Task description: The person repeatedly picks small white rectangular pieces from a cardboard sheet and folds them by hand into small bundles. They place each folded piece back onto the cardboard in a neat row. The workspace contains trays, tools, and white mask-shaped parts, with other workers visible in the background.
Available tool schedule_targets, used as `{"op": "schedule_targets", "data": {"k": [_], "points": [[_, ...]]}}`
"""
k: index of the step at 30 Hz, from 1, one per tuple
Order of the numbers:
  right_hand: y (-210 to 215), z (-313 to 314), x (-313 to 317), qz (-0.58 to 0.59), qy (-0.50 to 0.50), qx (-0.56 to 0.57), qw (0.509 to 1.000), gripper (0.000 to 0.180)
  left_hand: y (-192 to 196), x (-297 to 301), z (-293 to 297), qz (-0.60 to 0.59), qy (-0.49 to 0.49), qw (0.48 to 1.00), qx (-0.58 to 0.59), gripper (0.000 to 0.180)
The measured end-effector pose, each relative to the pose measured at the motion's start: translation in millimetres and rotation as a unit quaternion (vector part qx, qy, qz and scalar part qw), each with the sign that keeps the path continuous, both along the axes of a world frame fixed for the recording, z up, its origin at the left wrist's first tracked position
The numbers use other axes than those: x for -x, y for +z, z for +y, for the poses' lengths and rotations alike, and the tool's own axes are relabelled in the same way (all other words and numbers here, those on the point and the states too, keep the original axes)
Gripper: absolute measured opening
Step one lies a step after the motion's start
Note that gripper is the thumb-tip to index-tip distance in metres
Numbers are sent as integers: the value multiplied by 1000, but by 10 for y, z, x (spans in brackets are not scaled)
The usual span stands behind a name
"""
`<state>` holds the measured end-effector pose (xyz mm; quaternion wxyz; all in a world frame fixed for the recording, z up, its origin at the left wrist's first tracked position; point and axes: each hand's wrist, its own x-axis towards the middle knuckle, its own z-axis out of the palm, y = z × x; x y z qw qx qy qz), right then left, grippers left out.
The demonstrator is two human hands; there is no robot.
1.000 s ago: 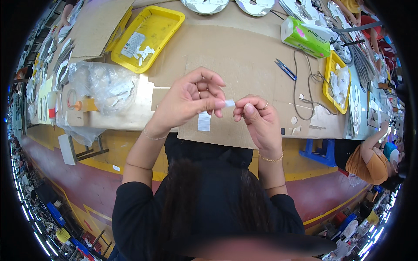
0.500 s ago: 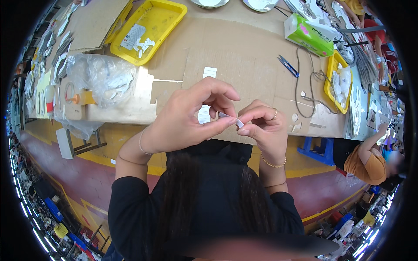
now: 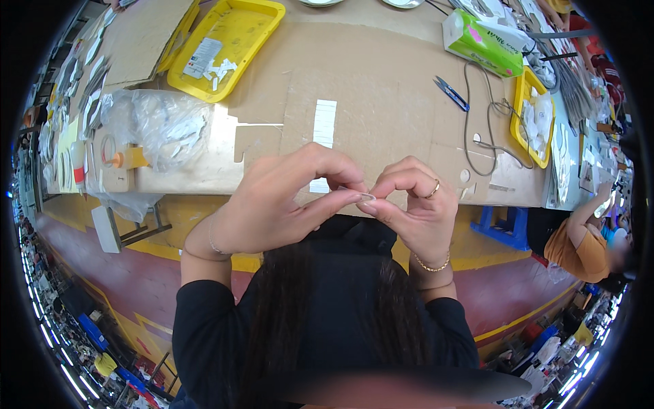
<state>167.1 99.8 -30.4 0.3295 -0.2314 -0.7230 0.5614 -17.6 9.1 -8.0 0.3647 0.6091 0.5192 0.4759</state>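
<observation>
Head view: a worker's left hand [image 3: 272, 204] and right hand [image 3: 415, 204] meet fingertip to fingertip just above the near edge of a cardboard-covered counter [image 3: 381, 88], pinching between them a small pale strip [image 3: 368, 197], seemingly a sticker or tab, too small to tell for certain. Both hands are closed on it, thumbs and forefingers pressed together, the remaining fingers curled clear, a hold that looks suited to fine peeling or folding close to the eyes rather than down on the surface.

Beyond the hands a white label strip [image 3: 324, 124] lies flat on the cardboard, within easy reach. A yellow tray [image 3: 259, 27] with white scraps sits at the far left, a crumpled clear plastic bag [image 3: 163, 126] beside it. To the right lie blue snips [image 3: 450, 93], a grey cord [image 3: 487, 123], a green tissue pack [image 3: 480, 44] and a second yellow tray [image 3: 523, 102] holding white pieces, apparently arranged around the open working space. Another person in an orange shirt [image 3: 579, 249] sits at the right edge.
</observation>
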Motion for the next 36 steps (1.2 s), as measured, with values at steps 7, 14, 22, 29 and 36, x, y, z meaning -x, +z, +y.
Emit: {"op": "schedule_targets", "data": {"k": [7, 14, 22, 29, 36], "points": [[40, -38, -13, -8, 7, -11, 1000, 23, 15, 7, -41, 4, -14, 1000, 3, 29], [44, -45, -31, 1, 12, -11, 1000, 24, 28, -37, -49, 12, -8, 999, -30, 31], [32, -46, -35, 10, 13, 12, 1000, 23, 25, -34, -30, 7, -15, 999, -40, 34], [24, -45, -45, 5, 17, 20, 1000, 22, 16, -34, -37, 3, -17, 999, -42, 37], [2, -19, -58, 16, 25, 18, 999, 22, -8, -36, -31, -10, -16, 998, -56, 38]]}}
